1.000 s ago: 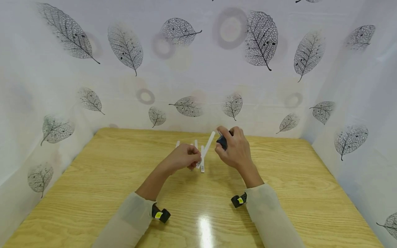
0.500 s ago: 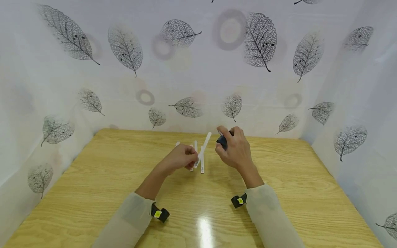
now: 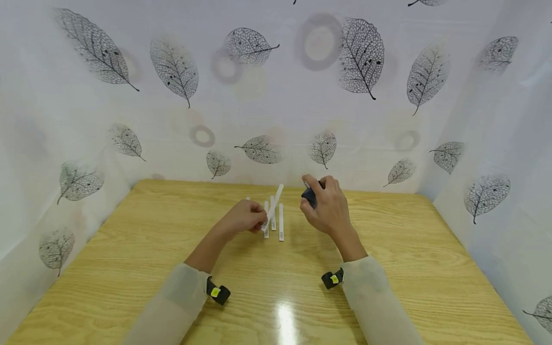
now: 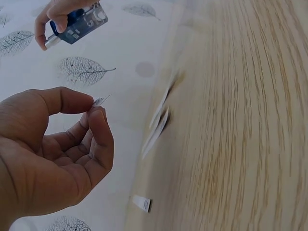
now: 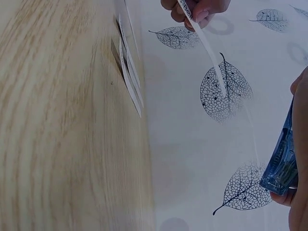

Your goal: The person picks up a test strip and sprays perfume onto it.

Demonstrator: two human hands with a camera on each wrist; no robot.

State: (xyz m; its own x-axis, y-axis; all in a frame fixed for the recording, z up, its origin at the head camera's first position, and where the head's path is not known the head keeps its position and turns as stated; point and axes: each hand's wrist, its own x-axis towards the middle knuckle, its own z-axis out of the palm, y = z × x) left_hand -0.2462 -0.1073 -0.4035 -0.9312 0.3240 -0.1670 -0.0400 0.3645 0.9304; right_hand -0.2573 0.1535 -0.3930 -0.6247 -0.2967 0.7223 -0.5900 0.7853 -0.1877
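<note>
My left hand [image 3: 241, 218] pinches the printed end of a white paper test strip [image 3: 275, 202] between thumb and fingertips. The strip [image 5: 208, 45] slants up and away from that hand in the right wrist view. My right hand [image 3: 328, 208] grips a small blue glass perfume bottle [image 3: 308, 197], its index finger up at the spray top. Clear blue glass shows on the bottle [image 4: 83, 26] in the left wrist view. Below and beside the left hand, more white strips [image 3: 281, 223] lie on the table, one [image 3: 247, 198] partly hidden behind that hand.
A wood-grain table [image 3: 379, 297] spreads under both arms. Behind it hangs a pale cloth [image 3: 276, 110] printed with dark leaves, close to the table's far edge. Black wrist cameras [image 3: 218, 292] sit at both sleeve cuffs.
My left hand has moved left with the pinched strip, away from the perfume bottle, uncovering more of the strips on the table. The right hand stays in nearly the same place.
</note>
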